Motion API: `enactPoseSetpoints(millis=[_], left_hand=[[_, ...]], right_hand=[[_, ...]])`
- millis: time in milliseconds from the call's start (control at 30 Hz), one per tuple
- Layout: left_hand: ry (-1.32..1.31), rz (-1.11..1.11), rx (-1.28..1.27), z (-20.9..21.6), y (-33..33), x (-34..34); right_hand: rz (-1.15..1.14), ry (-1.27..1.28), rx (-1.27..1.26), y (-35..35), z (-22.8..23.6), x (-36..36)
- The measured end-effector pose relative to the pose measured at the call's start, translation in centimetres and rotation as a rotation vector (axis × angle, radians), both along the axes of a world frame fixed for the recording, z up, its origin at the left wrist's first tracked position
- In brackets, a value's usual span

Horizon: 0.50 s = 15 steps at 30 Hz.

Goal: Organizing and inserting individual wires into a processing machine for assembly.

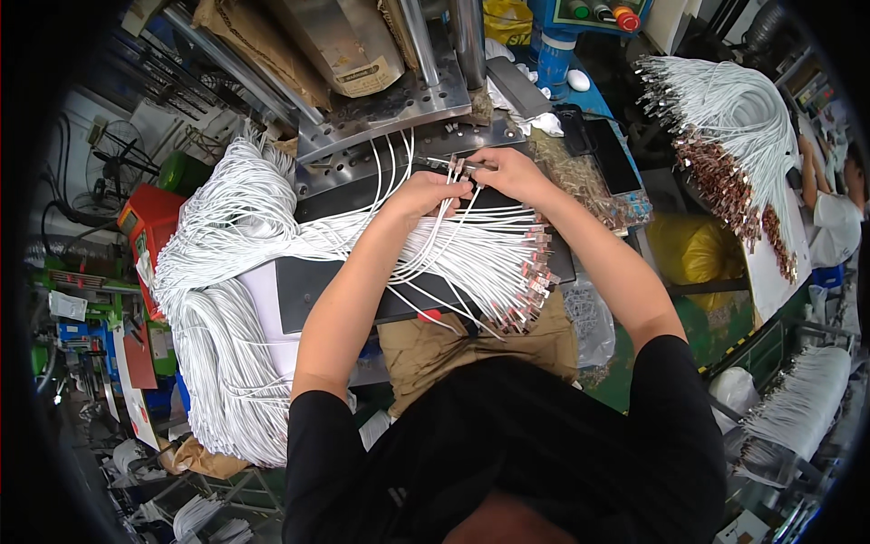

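My left hand (pixel 424 193) is closed in a pinch on a few white cables (pixel 444 227), whose connector ends (pixel 455 167) stick up past the fingertips. Right beside it, my right hand (pixel 515 175) is closed with its fingertips at a white cable's end; the exact grip is partly hidden. Both hands are at the front edge of a metal press (pixel 390 127). Under my forearms a large fanned bundle of white cables (pixel 453 249) lies on a black board (pixel 304 295), its metal and reddish-brown connectors (pixel 530 286) pointing right. Several single cables run up to the press.
Thick coils of white cable (pixel 227 344) pile up at the left, beside a red and green machine part (pixel 149 231). A blue control box (pixel 594 14) with buttons stands behind. Another cable bundle (pixel 734 118) lies at the right, near another person (pixel 836 218). A yellow bag (pixel 698 249) sits below.
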State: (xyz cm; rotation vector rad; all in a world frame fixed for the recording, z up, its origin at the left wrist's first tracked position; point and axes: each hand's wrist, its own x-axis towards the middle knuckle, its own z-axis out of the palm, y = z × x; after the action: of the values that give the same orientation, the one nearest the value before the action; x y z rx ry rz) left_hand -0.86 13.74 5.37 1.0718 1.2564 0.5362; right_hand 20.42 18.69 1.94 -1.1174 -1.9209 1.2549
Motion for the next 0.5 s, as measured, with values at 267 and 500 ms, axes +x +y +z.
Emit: enactPoseSetpoints(millis=[267, 500], left_hand=[[-0.052, 0.141, 0.092, -1.9, 0.0, -1.5], [-0.005, 0.154, 0.082, -0.9, -0.5, -0.6]], right_hand=[[-0.054, 0.049, -0.154, 0.0, 0.6, 1.7], [0.045, 0.019, -0.067, -0.3, 0.2, 1.2]])
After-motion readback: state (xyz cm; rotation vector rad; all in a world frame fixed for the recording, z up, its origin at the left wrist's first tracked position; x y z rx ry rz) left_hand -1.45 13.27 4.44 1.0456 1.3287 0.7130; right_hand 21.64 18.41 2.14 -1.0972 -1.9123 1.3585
